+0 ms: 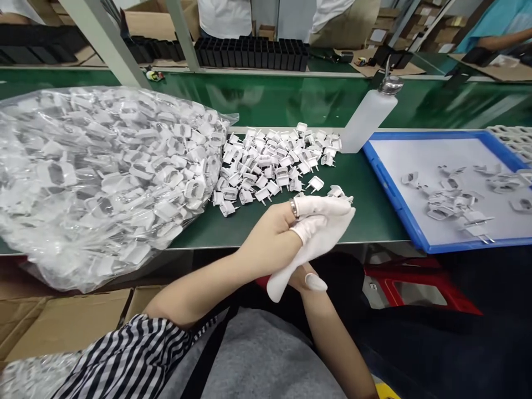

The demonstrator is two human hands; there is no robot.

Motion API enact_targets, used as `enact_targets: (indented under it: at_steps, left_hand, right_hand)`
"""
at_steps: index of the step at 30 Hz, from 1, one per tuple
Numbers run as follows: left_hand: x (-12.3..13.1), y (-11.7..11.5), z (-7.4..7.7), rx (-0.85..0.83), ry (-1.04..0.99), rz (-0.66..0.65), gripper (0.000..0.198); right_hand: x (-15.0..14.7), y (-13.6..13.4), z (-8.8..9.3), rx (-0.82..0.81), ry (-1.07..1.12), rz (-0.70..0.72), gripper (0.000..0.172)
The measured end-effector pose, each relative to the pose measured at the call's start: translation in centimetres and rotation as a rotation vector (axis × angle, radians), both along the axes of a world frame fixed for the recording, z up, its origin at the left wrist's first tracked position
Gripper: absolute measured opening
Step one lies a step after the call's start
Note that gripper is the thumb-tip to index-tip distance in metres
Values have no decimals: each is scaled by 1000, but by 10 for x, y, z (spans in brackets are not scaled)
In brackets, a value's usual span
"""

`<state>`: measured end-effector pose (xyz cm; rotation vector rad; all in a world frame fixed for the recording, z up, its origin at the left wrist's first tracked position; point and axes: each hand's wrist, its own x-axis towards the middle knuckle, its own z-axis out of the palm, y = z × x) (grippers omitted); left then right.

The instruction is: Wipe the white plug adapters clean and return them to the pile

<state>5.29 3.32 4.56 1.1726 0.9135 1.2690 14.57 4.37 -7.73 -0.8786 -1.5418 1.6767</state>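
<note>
My left hand (276,235), with white covers on its fingers and a metallic band at the index finger, is closed on a white cloth (305,257). The cloth hangs down toward my lap at the table's front edge. Under and behind it is my right hand (300,277); only a white-covered thumb and the wrist show, and its other fingers are hidden. Just past my left fingertips is a white plug housing (336,191); whether they touch is unclear. A loose pile of white two-pin plug housings (266,163) lies on the green table beyond my hands.
A big clear bag of plug housings (103,172) fills the left side. To the right are a white pump bottle (368,119) and a blue-rimmed tray (390,188) with several housings. Black boxes (251,52) line the opposite bench, where other people stand. A red stool (424,288) is below.
</note>
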Motion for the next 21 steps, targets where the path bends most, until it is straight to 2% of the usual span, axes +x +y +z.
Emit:
enact_targets:
  at_steps: [3, 5, 7, 9, 12, 15, 17, 19, 21]
  left_hand:
    - [-7, -10, 2, 70, 78, 23, 29]
    - [-12, -14, 5, 114, 134, 38, 31]
    - [-17, -15, 6, 159, 205, 66, 32]
    - [-21, -14, 6, 220, 278, 87, 33]
    - [-24, -12, 6, 369, 379, 93, 36]
    - [-23, -12, 8, 487, 471, 82, 41]
    - [-24, -14, 10, 514, 532, 59, 44]
    - [-26, -15, 11, 522, 606, 41, 45]
    - [-30, -15, 8, 517, 693, 91, 44]
  right_hand:
    - [-4, -7, 9, -55, 112, -10, 69]
    - [0, -12, 15, -147, 277, -34, 63]
    - [3, -17, 20, -288, 449, -45, 48]
    - [3, -19, 24, -425, 543, -23, 38]
    - [-3, -21, 27, -541, 630, 75, 47]
    - [-13, -19, 25, -536, 701, 204, 63]
    - [-18, -17, 22, -504, 702, 206, 68]
    - [-22, -16, 21, -490, 679, 159, 62]
    - [-21, -14, 23, -476, 632, 83, 54]
